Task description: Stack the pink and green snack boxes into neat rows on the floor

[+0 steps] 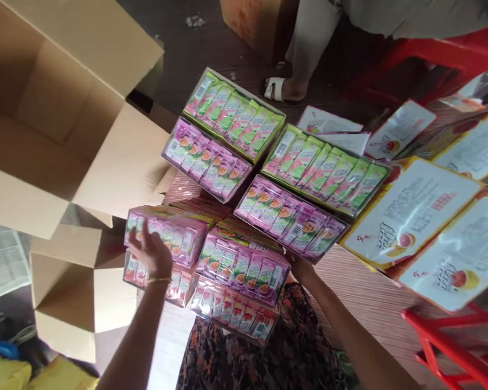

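Bracing a stack of shrink-wrapped drink-carton packs, the person works at the near edge of the worktop [374,303]. The left hand [149,250] lies with fingers spread, flat against the left end of the upper left pack [174,233], which sits on another pack beneath it. The right hand [299,266] is mostly hidden behind the right end of the front pink pack [244,268]; whether its fingers are curled or flat cannot be told. Beyond these, further pink packs [207,160] and green packs [233,114] lie side by side.

Judged from the film wrap and the rows of small cartons, each pack is likely moderately heavy, fairly stiff as a block, with slippery film. The short ends, or the underside, look the soundest places to take hold; squeezing the long faces could dent cartons. An open cardboard box [57,124] stands to the left; printed flat sheets [415,211] lie to the right.
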Demonstrator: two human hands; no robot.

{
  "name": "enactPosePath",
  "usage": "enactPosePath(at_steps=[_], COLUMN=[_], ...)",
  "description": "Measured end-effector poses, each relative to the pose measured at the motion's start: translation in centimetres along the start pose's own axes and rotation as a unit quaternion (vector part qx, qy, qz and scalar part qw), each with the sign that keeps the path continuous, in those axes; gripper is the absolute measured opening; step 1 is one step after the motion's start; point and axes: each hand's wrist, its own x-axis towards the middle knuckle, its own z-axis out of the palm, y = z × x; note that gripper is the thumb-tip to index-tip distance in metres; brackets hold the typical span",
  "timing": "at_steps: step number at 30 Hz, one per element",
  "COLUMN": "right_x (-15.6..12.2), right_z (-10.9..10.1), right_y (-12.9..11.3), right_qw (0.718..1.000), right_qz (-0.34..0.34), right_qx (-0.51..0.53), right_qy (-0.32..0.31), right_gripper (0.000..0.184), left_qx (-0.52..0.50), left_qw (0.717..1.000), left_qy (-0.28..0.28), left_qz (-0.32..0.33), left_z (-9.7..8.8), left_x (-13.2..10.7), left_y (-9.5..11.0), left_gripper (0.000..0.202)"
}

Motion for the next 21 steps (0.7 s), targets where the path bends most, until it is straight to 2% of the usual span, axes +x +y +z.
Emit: enactPosePath(at_steps=[1,3,6,9,12,14,16,18,21], right_x=[-0.9,-3.0,-6.6,-9.1,-9.2,-8.0,-6.3,-4.1,-0.1], right_z=[-0.5,-1.7,-3.8,-4.7,-3.3,-1.3,0.9,3.0,6.0], right_y=[0.2,0.2,-1.7,-6.9,-14.2,-18.8,-22.5,-25.3,-28.0], right_qw=[1.0,0.997,0.985,0.954,0.932,0.941,0.958,0.966,0.962], right_qz=[-0.001,-0.02,-0.111,-0.247,-0.331,-0.31,-0.235,-0.167,-0.131], right_qx=[-0.022,-0.068,-0.13,-0.162,-0.143,-0.137,-0.15,-0.17,-0.159], right_qy=[-0.008,-0.013,0.017,0.041,0.028,-0.015,-0.062,-0.103,-0.177], right_gripper=[0.031,0.038,0.04,0.039,0.037,0.037,0.036,0.039,0.048], left_qx=[0.004,0.013,0.022,0.04,0.022,0.001,-0.011,-0.031,-0.058], left_qw=[0.999,0.993,0.99,0.993,0.995,0.996,0.995,0.994,0.992], left_qy=[0.009,-0.028,-0.1,-0.074,-0.073,-0.077,-0.067,-0.069,-0.08], left_qz=[-0.051,-0.112,-0.102,-0.083,-0.06,-0.054,-0.07,-0.083,-0.074], left_z=[0.0,0.5,1.9,2.9,3.0,2.7,2.6,2.7,3.6], left_x=[1.7,4.8,7.0,6.6,5.6,5.3,5.1,4.6,3.6], left_y=[-1.2,-2.9,-3.9,-4.2,-4.5,-4.6,-4.4,-4.1,-3.7], left_gripper=[0.052,0.055,0.058,0.06,0.06,0.06,0.062,0.064,0.066])
